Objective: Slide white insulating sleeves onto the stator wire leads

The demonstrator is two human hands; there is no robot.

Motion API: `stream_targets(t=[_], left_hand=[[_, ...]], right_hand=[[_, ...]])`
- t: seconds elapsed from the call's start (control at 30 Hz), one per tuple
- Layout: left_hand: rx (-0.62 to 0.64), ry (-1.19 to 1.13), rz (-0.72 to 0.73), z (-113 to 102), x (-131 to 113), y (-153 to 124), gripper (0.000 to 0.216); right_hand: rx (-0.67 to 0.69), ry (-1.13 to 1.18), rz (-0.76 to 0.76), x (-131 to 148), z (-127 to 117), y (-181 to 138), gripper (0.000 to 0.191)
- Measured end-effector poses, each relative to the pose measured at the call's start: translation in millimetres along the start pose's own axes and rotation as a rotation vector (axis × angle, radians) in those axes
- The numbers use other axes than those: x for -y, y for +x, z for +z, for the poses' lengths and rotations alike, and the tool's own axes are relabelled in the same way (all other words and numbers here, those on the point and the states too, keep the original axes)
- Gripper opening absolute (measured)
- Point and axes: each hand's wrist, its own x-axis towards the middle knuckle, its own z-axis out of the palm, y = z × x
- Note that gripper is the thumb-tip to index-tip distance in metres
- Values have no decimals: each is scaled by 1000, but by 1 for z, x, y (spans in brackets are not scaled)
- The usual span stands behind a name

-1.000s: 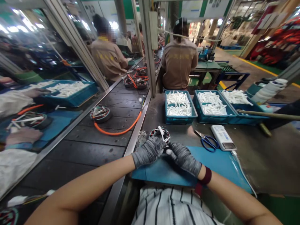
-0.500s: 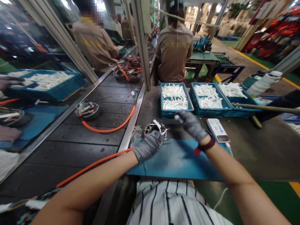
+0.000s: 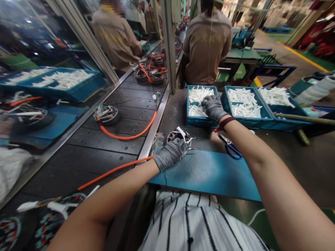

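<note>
My left hand (image 3: 170,154), in a grey knit glove, rests on a wire-wound motor stator (image 3: 180,135) and grips it at the near edge of a blue work mat (image 3: 206,173). The stator has coloured windings and white pieces sticking out. My right hand (image 3: 214,107), also gloved, reaches into a teal plastic bin (image 3: 200,120) filled with white tubes. Its fingers sit among the tubes, and they partly hide the bin's contents. I cannot tell whether that hand holds a tube.
Blue-handled scissors (image 3: 230,149) lie below my right forearm. Two more teal bins of white tubes (image 3: 244,104) stand to the right. On the dark conveyor belt (image 3: 104,144) lies another stator (image 3: 106,115) with an orange cable (image 3: 123,134). A co-worker (image 3: 206,47) sits beyond the bins.
My right hand has moved forward from above the mat into the nearest bin. My left hand stays on the stator. The view has shifted slightly, and my right forearm now covers the white box near the scissors.
</note>
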Motion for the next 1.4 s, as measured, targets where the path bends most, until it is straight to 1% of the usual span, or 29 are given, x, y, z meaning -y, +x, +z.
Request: stream_targets(t=[0.07, 0.1, 0.17, 0.2, 0.27, 0.3, 0.37, 0.43, 0.5, 0.6, 0.67, 0.73, 0.8, 0.87, 0.9, 0.93, 1.0, 1.13, 1.2, 1.23, 1.27, 1.3, 1.4], left_hand=[[-4, -10, 23, -4, 0, -1, 47], [-4, -13, 36, -5, 0, -2, 47], [8, -15, 54, -8, 0, -2, 47], [16, -22, 53, -8, 0, -2, 47], [21, -51, 39, -9, 0, -2, 46], [16, -70, 24, -9, 0, -2, 45], [7, -100, -7, -9, 0, -2, 44], [16, -120, -33, -10, 0, -2, 42], [33, -139, -46, -11, 0, -2, 40], [42, -167, -45, -13, 0, -2, 37], [49, -173, -37, -15, 0, -2, 36], [52, -174, -27, -15, 0, -2, 36], [48, -178, -13, -14, 1, -2, 37], [35, -174, -3, -10, 1, -2, 37], [29, -165, 6, -8, 0, -2, 37], [22, -150, 16, -6, 0, -1, 37], [9, -118, 36, -2, -1, -1, 38], [17, -61, 47, 3, -3, 1, 37], [28, -51, 52, 2, -4, 1, 37], [30, -57, 49, 1, -4, 1, 37], [28, -71, 41, -1, -4, 0, 37], [25, -89, 31, -3, -4, 0, 37], [12, -134, -1, -9, -5, -1, 36]], right_hand=[[-19, 2, -10, 9, -8, -27, 12], [-11, 55, -49, 16, -11, -48, 13], [75, 243, -179, 33, -15, -99, 19], [72, 300, -206, 40, -15, -124, 22], [65, 409, -184, 52, -10, -165, 28], [73, 452, -156, 56, -6, -179, 30], [76, 517, -109, 60, 1, -191, 33], [73, 577, -73, 63, 5, -191, 35], [81, 666, -18, 66, 4, -187, 36], [210, 789, 56, 71, -2, -185, 37], [245, 804, 53, 74, -3, -187, 35], [162, 746, 18, 76, 1, -189, 32], [84, 600, -58, 79, 8, -189, 31], [79, 436, -150, 84, 14, -186, 34], [100, 383, -179, 87, 16, -184, 35], [133, 370, -182, 89, 17, -180, 36], [225, 487, -123, 92, 17, -172, 39], [543, 1001, 101, 92, 21, -157, 47], [704, 1176, 226, 91, 22, -155, 55], [742, 1217, 267, 91, 21, -155, 57], [733, 1225, 275, 92, 19, -156, 56], [686, 1205, 247, 93, 17, -157, 51], [424, 1043, 107, 100, 12, -162, 37]])
